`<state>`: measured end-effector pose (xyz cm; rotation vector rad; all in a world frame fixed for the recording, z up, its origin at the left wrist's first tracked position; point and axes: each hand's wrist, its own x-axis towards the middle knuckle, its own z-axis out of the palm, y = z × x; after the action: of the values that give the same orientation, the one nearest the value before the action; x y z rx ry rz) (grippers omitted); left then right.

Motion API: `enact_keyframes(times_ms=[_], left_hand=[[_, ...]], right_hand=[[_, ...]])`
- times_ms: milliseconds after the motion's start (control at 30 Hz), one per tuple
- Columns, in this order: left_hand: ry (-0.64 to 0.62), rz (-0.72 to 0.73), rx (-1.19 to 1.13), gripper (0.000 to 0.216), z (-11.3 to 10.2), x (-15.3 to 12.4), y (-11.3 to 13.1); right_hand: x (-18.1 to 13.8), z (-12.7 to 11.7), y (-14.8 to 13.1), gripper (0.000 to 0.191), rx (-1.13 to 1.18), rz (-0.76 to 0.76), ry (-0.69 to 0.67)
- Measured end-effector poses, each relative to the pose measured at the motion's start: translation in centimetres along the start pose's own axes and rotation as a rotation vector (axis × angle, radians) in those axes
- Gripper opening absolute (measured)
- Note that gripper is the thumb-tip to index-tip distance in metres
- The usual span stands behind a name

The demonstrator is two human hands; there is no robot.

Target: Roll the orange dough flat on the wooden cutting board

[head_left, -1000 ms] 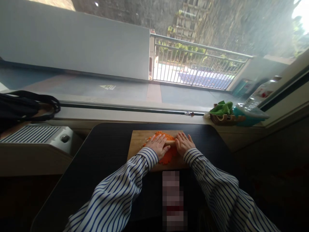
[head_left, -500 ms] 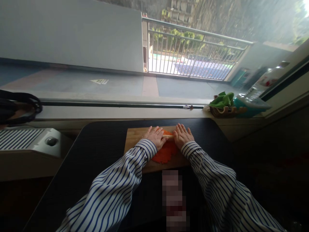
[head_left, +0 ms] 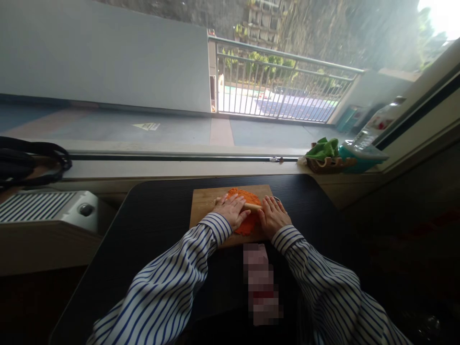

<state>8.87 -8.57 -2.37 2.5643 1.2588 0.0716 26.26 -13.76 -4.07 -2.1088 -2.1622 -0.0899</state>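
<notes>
A wooden rolling pin (head_left: 253, 207) lies crosswise on a flattened orange sheet of dough (head_left: 247, 195), whose exact material I cannot make out. My left hand (head_left: 230, 211) rests on the pin's left part, fingers stretched forward over it. On the pin's right part lies my right hand (head_left: 274, 214), its fingers also extended. Both palms press from above rather than wrapping round. Beneath the dough is a wooden board (head_left: 201, 207) on a black table (head_left: 158, 218). Orange dough shows both beyond the pin and on the near side; the hands hide some of it.
A basket (head_left: 319, 165) with a green cloth or leaf, a teal container (head_left: 364, 160) and a plastic bottle (head_left: 377, 123) stand on the right of the windowsill. Black cords (head_left: 43, 158) lie at left above a white radiator (head_left: 53, 211). A pixelated patch covers something at the near edge.
The pin and both hands have moved slightly nearer to me over the dough, so more dough shows beyond the pin. The board appears shifted a little, and the camera view has tilted.
</notes>
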Motion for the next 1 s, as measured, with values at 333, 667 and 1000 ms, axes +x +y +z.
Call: enact_keyframes(times_ms=[333, 667, 1000], left_hand=[[0.018, 0.040, -0.022, 0.059, 0.3, -2.3, 0.1], [0.018, 0.000, -0.002, 0.059, 0.4, 0.3, 0.0], [0.082, 0.005, -0.022, 0.053, 0.7, 0.3, -0.1]], right_hand=[[-3.1, 1.7, 0.2, 0.051, -0.037, -0.134, 0.174], [0.2, 0.5, 1.1, 0.051, -0.042, -0.121, 0.065], [-0.1, 0.9, 1.4, 0.051, -0.001, -0.137, 0.072]])
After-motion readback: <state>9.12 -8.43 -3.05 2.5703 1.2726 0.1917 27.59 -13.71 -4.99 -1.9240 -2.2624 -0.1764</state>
